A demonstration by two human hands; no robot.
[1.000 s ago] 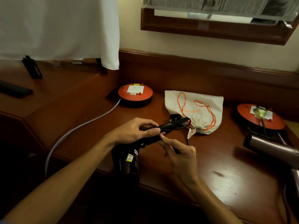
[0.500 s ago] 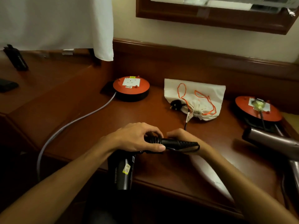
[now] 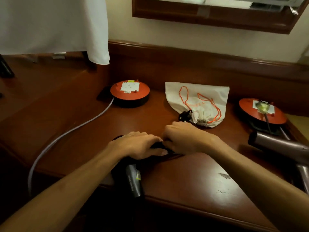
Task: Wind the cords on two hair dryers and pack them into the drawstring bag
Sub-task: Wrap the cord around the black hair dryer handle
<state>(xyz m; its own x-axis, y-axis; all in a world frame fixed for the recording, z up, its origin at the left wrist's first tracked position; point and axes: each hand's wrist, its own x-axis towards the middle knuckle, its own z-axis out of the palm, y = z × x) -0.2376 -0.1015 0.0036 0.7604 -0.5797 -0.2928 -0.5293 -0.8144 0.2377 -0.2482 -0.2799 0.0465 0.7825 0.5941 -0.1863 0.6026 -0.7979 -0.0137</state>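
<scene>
A black hair dryer (image 3: 132, 178) lies at the desk's front edge, its barrel hanging toward me. My left hand (image 3: 138, 144) is closed over its handle. My right hand (image 3: 182, 138) grips the same handle from the right, where the cord leaves; the cord itself is hidden under my fingers. Its black plug (image 3: 184, 116) lies by the mouth of the white drawstring bag (image 3: 197, 97), which has orange strings and lies flat at the back. A second, metallic mauve hair dryer (image 3: 277, 144) rests at the right edge, plugged into a socket.
Two round red-topped extension reels stand on the wooden desk (image 3: 192, 178): one at back centre-left (image 3: 129, 92) with a grey cable (image 3: 66, 136) trailing off the front, one at back right (image 3: 262, 111). A white cloth (image 3: 53, 24) hangs at upper left.
Both hands have lowered the black dryer onto the desk. My right hand has slid along the handle and now covers it; the plug has dropped beside the bag.
</scene>
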